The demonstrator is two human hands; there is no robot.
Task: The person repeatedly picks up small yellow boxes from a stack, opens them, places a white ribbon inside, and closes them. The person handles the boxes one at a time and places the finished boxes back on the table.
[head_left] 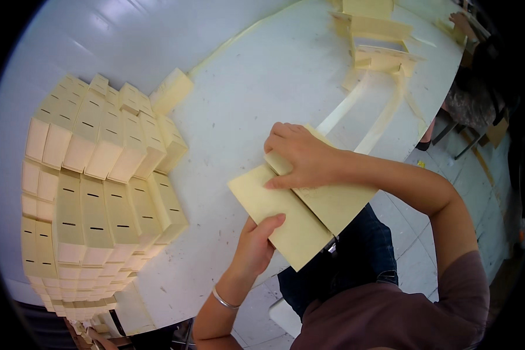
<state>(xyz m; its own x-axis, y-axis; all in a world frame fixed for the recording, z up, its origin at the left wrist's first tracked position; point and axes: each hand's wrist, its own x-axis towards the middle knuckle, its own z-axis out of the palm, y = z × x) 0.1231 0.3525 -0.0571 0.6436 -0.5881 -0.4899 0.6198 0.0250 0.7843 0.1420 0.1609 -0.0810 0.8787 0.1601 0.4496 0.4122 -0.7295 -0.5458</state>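
Note:
A pale yellow cardboard box (272, 205) is held between my two hands at the table's near edge, tilted over my lap. Two broad flat panels show, with a dark narrow gap running between them. My left hand (256, 248) grips the lower left edge, its thumb on the top face and its fingers hidden underneath. Across the far end lies my right hand (306, 153), its fingers bent over the edge and its thumb pressed on the panel beside the gap. What is inside the box cannot be seen.
Left on the white table (233, 111) rises a tall stack of slotted yellow boxes (108, 140), with one box (172, 91) at its far end. An open carton (382, 55) and pale strips (344, 108) lie far right. Another person's hand (462, 24) shows top right, above a stool (469, 140).

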